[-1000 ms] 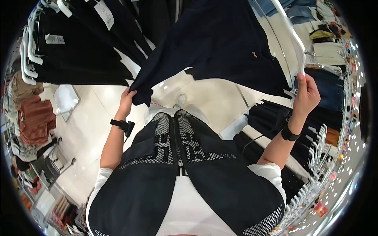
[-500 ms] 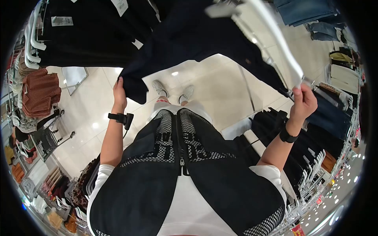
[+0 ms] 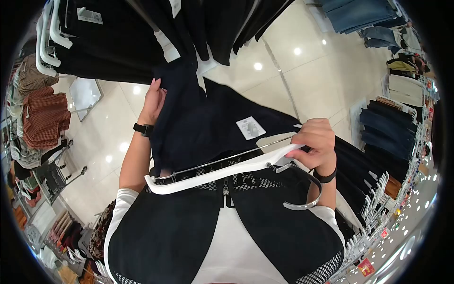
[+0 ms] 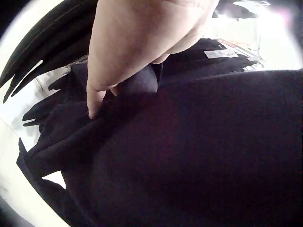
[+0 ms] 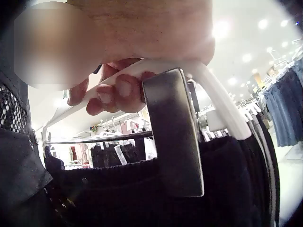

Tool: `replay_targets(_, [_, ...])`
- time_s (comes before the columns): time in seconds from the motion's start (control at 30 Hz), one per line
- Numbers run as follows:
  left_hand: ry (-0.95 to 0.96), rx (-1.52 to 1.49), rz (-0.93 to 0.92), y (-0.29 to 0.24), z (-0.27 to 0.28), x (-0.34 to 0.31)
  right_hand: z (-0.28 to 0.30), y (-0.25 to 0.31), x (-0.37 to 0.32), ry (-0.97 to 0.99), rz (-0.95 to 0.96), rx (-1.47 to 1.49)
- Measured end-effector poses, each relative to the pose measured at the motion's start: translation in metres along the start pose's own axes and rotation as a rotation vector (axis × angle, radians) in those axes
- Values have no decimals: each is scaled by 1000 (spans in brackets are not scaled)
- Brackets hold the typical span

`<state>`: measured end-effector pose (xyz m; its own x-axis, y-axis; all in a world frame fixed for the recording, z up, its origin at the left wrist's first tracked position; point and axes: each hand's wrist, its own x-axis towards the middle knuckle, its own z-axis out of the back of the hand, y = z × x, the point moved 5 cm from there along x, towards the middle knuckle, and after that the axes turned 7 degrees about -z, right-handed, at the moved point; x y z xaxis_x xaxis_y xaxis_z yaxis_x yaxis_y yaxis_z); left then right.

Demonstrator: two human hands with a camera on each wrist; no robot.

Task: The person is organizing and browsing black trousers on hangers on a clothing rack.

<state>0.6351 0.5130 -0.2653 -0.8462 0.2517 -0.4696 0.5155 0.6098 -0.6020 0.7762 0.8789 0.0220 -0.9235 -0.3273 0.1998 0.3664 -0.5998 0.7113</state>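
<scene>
Navy pants (image 3: 203,118) with a white tag (image 3: 250,128) hang from a white clip hanger (image 3: 213,180), which lies across the front of the person's vest. The right hand (image 3: 316,144) grips one end of the hanger beside its metal hook (image 3: 309,201). In the right wrist view its fingers (image 5: 123,90) curl round the white bar, above the gathered waistband (image 5: 113,168). At the left edge of the pants, the left hand (image 3: 153,102) holds the cloth. The left wrist view shows a fingertip (image 4: 93,113) against the dark fabric; other fingers are partly hidden.
Black garments (image 3: 109,52) hang on a rack ahead, with white hangers (image 3: 45,52) at its left. Folded jeans (image 3: 357,14) lie at the upper right. More dark clothes (image 3: 388,128) hang on the right. A red checked shirt (image 3: 45,118) hangs at the left.
The right hand has moved left and toward the body, swinging the hanger down across the vest. The navy pants have turned, showing their tag. The left hand has shifted slightly right.
</scene>
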Motion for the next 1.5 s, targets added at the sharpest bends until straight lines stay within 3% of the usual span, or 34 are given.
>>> replay_targets(0.13, [31,79,68,-17,22,14,3,9,13,-192,16,-125])
replay_targets(0.17, [22,254,60,-17,39,18,8,4,10,-313,-81,-25])
replay_targets(0.2, [18,429,52,-10,63,26,13,2,0,-521,-143,-114])
replay_targets(0.23, [18,603,41,-17,59,24,25,9,-1,-444,-157,-392])
replay_targets(0.3, [146,1145,36,-23,72,23,36,16,5,-566,-315,-373])
replay_targets(0.37, [374,1724,-183,-17,107,31,42,23,9,-668,-343,-400])
replay_targets(0.43, [451,1799,-111,-19,112,23,41,31,10,-790,-330,-416])
replay_targets(0.5, [496,1751,-34,-19,119,24,37,41,10,-875,-378,-465])
replay_targets(0.6, [571,1675,-94,-14,121,37,27,57,2,-881,-404,-472])
replay_targets(0.7, [600,1361,-134,-1,124,74,10,77,-17,-889,-325,-573])
replay_targets(0.73, [503,1160,190,4,118,82,1,91,-6,-793,-251,-500])
replay_targets(0.8, [409,1018,384,-19,53,61,-14,113,7,-628,-210,-394])
replay_targets(0.93, [465,484,497,-6,22,64,-48,138,14,-439,-198,-318])
replay_targets(1.07, [459,316,477,5,13,71,-52,123,-5,-429,-233,-365])
replay_targets(1.17, [410,315,385,17,21,76,-29,95,-30,-614,-251,-261])
replay_targets(1.23, [368,393,307,14,3,65,-14,80,-56,-784,-407,-436])
replay_targets(1.27, [320,447,419,11,-13,52,-2,74,-56,-785,-480,-517])
replay_targets(1.3, [365,582,439,12,-7,52,8,64,-55,-794,-578,-360])
replay_targets(1.43, [348,1120,65,31,14,55,20,26,-54,-796,-541,-283])
replay_targets(1.5, [344,1382,-110,37,32,61,20,17,-47,-696,-618,-197])
